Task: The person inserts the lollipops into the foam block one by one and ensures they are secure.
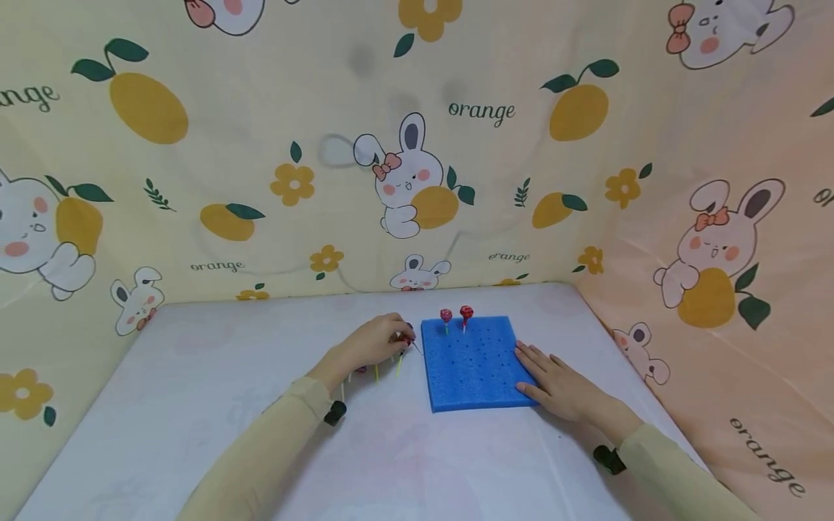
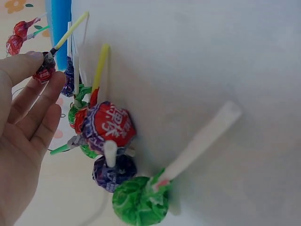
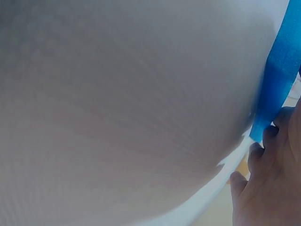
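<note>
My left hand (image 1: 373, 341) is just left of a blue foam board (image 1: 472, 394) dotted with small holes. Between thumb and fingers it pinches a lollipop (image 2: 44, 71) with a dark and red wrapper, its yellow stick pointing away from the palm. Two red-wrapped lollipops, one pinkish (image 1: 446, 315) and one darker (image 1: 466, 312), stand stick-down near the board's back edge. My right hand (image 1: 565, 388) rests on the board's right edge with fingers extended. Beside the left hand lie several loose lollipops, among them a green one (image 2: 141, 201) and a purple-and-red one (image 2: 109, 123).
The board lies on a table with a white cover (image 1: 391, 463). Behind and to the right hangs a printed cloth (image 1: 313, 101) with rabbits and oranges. In the left wrist view a dark purple lollipop (image 2: 114, 172) lies against the green one.
</note>
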### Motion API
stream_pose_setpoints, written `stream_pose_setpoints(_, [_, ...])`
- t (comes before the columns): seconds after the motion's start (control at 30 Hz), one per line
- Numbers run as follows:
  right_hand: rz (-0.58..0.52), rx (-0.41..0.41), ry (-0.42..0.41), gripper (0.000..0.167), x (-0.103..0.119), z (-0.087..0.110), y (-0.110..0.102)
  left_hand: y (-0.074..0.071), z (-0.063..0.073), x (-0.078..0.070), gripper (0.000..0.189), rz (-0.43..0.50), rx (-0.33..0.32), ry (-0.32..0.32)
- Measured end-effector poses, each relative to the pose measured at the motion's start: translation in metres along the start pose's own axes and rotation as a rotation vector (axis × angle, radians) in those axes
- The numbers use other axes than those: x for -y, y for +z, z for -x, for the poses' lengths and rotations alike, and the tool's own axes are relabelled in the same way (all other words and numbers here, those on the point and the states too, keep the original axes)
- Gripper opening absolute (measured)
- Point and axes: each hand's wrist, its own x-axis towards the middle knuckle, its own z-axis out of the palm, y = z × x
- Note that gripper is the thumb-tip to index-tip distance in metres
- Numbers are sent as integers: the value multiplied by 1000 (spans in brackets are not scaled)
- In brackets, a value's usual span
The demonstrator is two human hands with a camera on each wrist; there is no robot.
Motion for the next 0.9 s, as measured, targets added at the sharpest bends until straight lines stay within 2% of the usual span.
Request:
stream_pose_setpoints(0.47, [21, -13, 0, 83, 0, -2, 1, 2, 13, -2, 16, 134, -94, 37])
stream_pose_setpoints(0.7, [14, -14, 3, 83, 2, 0, 0, 2, 20, -7, 17, 214, -113, 16])
stream_pose_setpoints(0.9, [15, -18, -1, 83, 1, 0, 0, 1, 24, -11, 22, 243, -160, 49])
